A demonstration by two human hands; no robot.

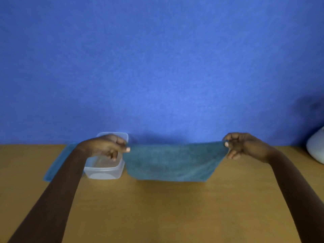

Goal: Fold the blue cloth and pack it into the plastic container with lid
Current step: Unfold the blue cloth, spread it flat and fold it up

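Fingers [126, 149] of left hand [107, 146] pinched shut on the cloth's upper left corner, thumb tip visible on the fabric; other fingers curled under. Right hand [240, 146] same deal: thumb and forefinger pressed together on the upper right corner, remaining fingers curled loosely below.

Head view, only 1 camera. Blue cloth [173, 163] stretched taut between the 2 hands at centre frame, top edge roughly level, hanging down; lower edge near the table, can't tell if it touches. Looks already doubled over, not certain.

Surface: wooden table [157, 207], tan-brown, fills the lower part of the frame. Blue wall [157, 58] fills the upper part.

Plastic container [107, 171], clear, open, stands on the table at left centre, just beside the cloth's left edge, partly behind the left hand. Lid [57, 163], translucent blue, lies flat left of the container, partly covered by the left forearm. Pale rounded object [316, 146] at the right edge, unidentifiable.
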